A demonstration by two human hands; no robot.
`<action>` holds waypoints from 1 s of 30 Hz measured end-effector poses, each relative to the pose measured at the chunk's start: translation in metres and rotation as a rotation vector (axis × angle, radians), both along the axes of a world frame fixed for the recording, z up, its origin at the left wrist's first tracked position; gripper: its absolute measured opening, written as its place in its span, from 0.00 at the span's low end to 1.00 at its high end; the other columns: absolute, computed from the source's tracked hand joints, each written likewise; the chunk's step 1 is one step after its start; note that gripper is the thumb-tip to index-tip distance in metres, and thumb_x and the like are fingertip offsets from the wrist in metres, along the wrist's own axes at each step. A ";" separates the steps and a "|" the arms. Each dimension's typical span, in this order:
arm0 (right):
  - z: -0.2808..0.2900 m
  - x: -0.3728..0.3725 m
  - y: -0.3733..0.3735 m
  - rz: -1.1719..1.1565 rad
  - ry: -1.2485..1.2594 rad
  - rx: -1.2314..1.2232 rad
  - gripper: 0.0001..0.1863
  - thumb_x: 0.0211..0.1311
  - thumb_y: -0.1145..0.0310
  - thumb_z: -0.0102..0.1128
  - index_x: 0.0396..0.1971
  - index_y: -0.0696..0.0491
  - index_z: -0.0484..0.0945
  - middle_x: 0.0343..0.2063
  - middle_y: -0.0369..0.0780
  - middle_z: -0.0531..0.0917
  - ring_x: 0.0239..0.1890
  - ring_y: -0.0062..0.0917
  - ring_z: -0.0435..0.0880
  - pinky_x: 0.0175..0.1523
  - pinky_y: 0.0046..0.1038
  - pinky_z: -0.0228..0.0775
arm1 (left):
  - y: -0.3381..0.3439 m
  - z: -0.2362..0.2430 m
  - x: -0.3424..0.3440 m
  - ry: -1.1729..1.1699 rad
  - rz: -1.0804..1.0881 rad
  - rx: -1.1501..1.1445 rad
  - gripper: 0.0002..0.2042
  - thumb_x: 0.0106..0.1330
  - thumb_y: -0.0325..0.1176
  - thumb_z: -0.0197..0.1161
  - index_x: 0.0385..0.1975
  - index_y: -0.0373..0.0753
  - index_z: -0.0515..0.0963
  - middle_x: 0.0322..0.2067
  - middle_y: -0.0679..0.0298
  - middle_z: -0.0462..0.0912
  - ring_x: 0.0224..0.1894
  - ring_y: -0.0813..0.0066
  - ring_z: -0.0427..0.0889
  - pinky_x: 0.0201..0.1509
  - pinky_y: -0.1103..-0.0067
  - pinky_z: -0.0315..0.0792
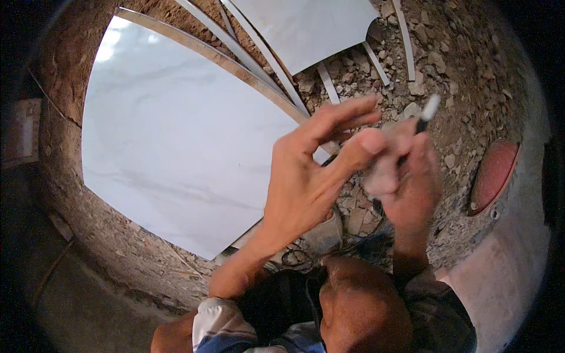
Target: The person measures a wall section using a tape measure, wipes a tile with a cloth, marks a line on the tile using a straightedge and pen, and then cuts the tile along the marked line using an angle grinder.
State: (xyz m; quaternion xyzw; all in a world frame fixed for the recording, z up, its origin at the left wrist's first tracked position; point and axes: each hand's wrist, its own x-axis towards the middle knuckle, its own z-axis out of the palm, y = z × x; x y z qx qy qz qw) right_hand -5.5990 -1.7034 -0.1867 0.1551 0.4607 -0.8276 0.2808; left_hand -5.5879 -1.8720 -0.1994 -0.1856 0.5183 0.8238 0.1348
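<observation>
My left hand (312, 167) is raised in front of me with thumb and fingers apart, holding nothing. Close on its right, my right hand (412, 176) is closed around a slim marker pen (428, 112) with a white end and a black band. The marker's white end points up and to the right; its lower part is hidden in the fingers. Motion blurs the right hand, and I cannot tell whether the two hands touch. Left of and below them lies a large white tile (176, 135) with faint grey veins.
A second white tile (312, 29) with cut corners lies at the far side. Narrow pale strips (235, 50) lie between the tiles, and others rest on the rubble (465, 106). At the right is a reddish rounded object (495, 176). My bent knee (365, 300) is close below.
</observation>
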 end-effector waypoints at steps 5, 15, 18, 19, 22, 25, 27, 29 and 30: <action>-0.009 -0.015 -0.008 -0.269 0.095 -0.287 0.19 0.80 0.45 0.46 0.47 0.48 0.69 0.28 0.40 0.80 0.25 0.27 0.81 0.28 0.31 0.76 | 0.022 -0.006 0.034 -0.095 -0.055 0.178 0.17 0.68 0.35 0.74 0.51 0.33 0.83 0.39 0.65 0.87 0.42 0.79 0.83 0.49 0.79 0.78; 0.001 -0.013 -0.011 -0.340 0.169 -0.051 0.16 0.81 0.49 0.48 0.46 0.47 0.71 0.25 0.35 0.76 0.22 0.23 0.75 0.32 0.25 0.71 | 0.020 0.003 0.034 0.166 -0.212 -0.342 0.10 0.73 0.35 0.67 0.42 0.33 0.85 0.28 0.64 0.84 0.28 0.80 0.81 0.33 0.79 0.74; 0.002 -0.016 0.009 -0.422 0.071 -0.392 0.16 0.80 0.50 0.50 0.45 0.48 0.72 0.22 0.32 0.72 0.20 0.20 0.71 0.29 0.23 0.67 | 0.014 0.015 0.040 -0.115 -0.315 0.095 0.12 0.76 0.36 0.63 0.41 0.33 0.86 0.27 0.68 0.84 0.29 0.83 0.79 0.33 0.82 0.72; 0.013 -0.039 0.045 -0.507 0.157 -0.455 0.14 0.79 0.51 0.52 0.47 0.47 0.73 0.21 0.30 0.71 0.21 0.19 0.71 0.28 0.23 0.66 | 0.007 0.014 0.046 -0.156 -0.401 0.182 0.12 0.77 0.36 0.63 0.42 0.33 0.86 0.28 0.68 0.84 0.29 0.83 0.79 0.34 0.82 0.72; 0.053 -0.056 0.083 -0.364 0.204 -0.191 0.13 0.77 0.55 0.55 0.50 0.47 0.77 0.24 0.32 0.74 0.25 0.19 0.74 0.29 0.24 0.69 | -0.001 0.016 0.047 -0.213 -0.441 0.259 0.11 0.76 0.36 0.64 0.44 0.33 0.86 0.29 0.68 0.85 0.30 0.84 0.79 0.35 0.83 0.72; 0.043 -0.015 0.059 0.437 0.532 0.658 0.14 0.75 0.61 0.58 0.51 0.52 0.81 0.31 0.37 0.82 0.31 0.22 0.80 0.35 0.29 0.74 | -0.014 0.014 0.051 -0.204 -0.259 0.072 0.11 0.75 0.35 0.65 0.46 0.33 0.86 0.31 0.67 0.85 0.32 0.82 0.79 0.39 0.82 0.73; 0.038 0.003 0.050 0.695 0.660 0.983 0.12 0.74 0.65 0.59 0.47 0.56 0.83 0.31 0.40 0.84 0.32 0.26 0.82 0.37 0.31 0.75 | -0.015 0.006 0.044 -0.130 -0.113 -0.034 0.11 0.74 0.34 0.66 0.48 0.33 0.86 0.33 0.67 0.85 0.34 0.80 0.78 0.43 0.82 0.73; 0.037 0.004 0.043 0.699 0.637 1.034 0.11 0.73 0.67 0.60 0.47 0.57 0.84 0.33 0.43 0.84 0.35 0.31 0.84 0.41 0.34 0.75 | -0.020 0.003 0.036 0.032 -0.147 -0.217 0.11 0.73 0.33 0.67 0.49 0.34 0.86 0.34 0.67 0.84 0.38 0.79 0.79 0.46 0.81 0.73; 0.037 0.002 0.039 0.696 0.615 1.038 0.12 0.73 0.68 0.60 0.49 0.57 0.83 0.37 0.44 0.85 0.37 0.35 0.85 0.44 0.35 0.76 | -0.023 0.003 0.035 0.111 -0.167 -0.306 0.11 0.73 0.32 0.67 0.50 0.35 0.86 0.34 0.67 0.84 0.39 0.79 0.79 0.48 0.81 0.73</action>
